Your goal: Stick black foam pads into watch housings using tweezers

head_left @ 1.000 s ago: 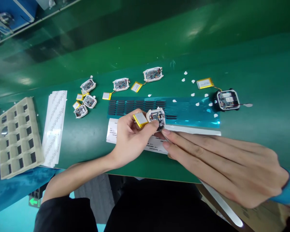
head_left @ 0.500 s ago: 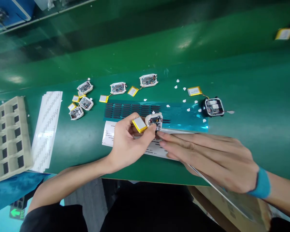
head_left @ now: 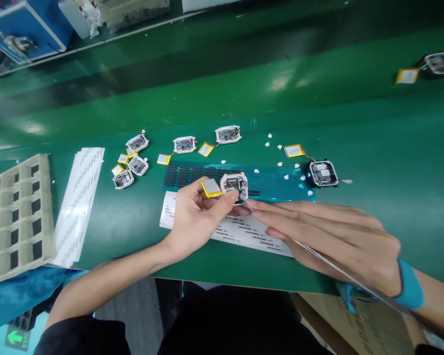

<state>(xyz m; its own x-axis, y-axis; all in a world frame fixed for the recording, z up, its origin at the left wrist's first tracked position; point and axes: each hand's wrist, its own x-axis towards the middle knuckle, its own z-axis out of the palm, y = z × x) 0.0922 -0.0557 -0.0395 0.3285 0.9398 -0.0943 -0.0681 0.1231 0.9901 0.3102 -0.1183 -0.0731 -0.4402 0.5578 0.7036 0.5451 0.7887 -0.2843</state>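
The left hand (head_left: 194, 224) grips a small white watch case (head_left: 239, 180) with its back off, the thumb pressing on the parts inside. The watch case is near the middle of the green counter (head_left: 133, 222), held up over a blue plastic sheet (head_left: 281, 177) and a white printed paper (head_left: 261, 239). A flat yellow-edged battery (head_left: 210, 188) sticks out on its left side, by the left fingers. The right hand (head_left: 340, 239) is closed around a long metal tool (head_left: 351, 277), with its fingertips just at the case's lower right corner. I cannot tell if the tool's tip touches anything inside. A blue band (head_left: 410, 285) goes around the right wrist. Farther back are more open white cases with batteries, and a black watch case (head_left: 323, 173) sits to the right, near small white stickers (head_left: 280, 164). A pale tray (head_left: 46, 202) and white paper strips (head_left: 79, 207) are at the left.
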